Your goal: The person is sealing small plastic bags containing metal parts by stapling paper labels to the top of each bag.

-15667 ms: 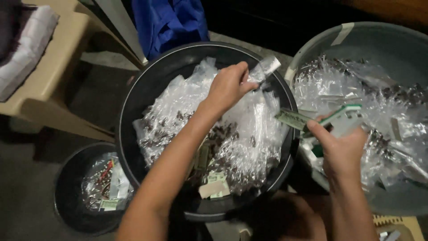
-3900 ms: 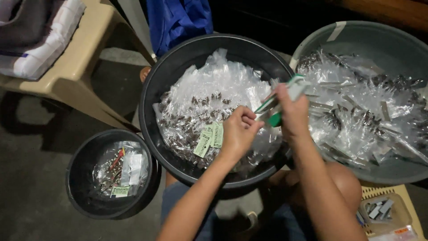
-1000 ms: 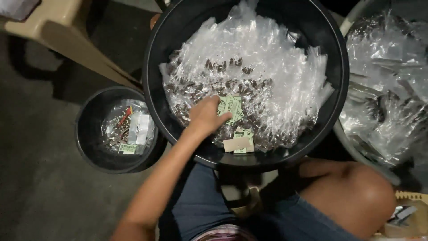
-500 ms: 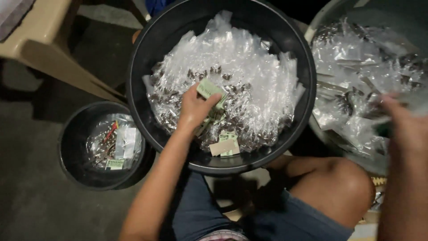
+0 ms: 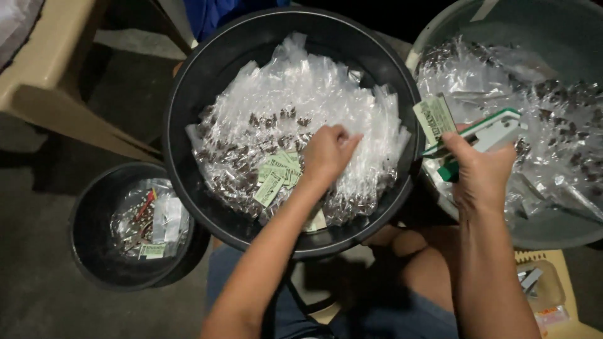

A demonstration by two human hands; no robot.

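Now swinging back in beside the black basin (image 5: pixel 188 163): right hand (image 5: pixel 480 172), clamped on a green-and-white stapler (image 5: pixel 483 133) and paper label (image 5: pixel 433 118). Left hand (image 5: pixel 326 152) pinching together among clear packets (image 5: pixel 301 94) inside that basin, likely picking one; needing packet and label meeting at the stapler.

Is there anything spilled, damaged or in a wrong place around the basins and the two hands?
Nothing stands out. The clear packets stay inside the black basin and the grey basin. The left hand rests on the packets beside green paper slips. The right hand holds a green and white stapler and one slip.
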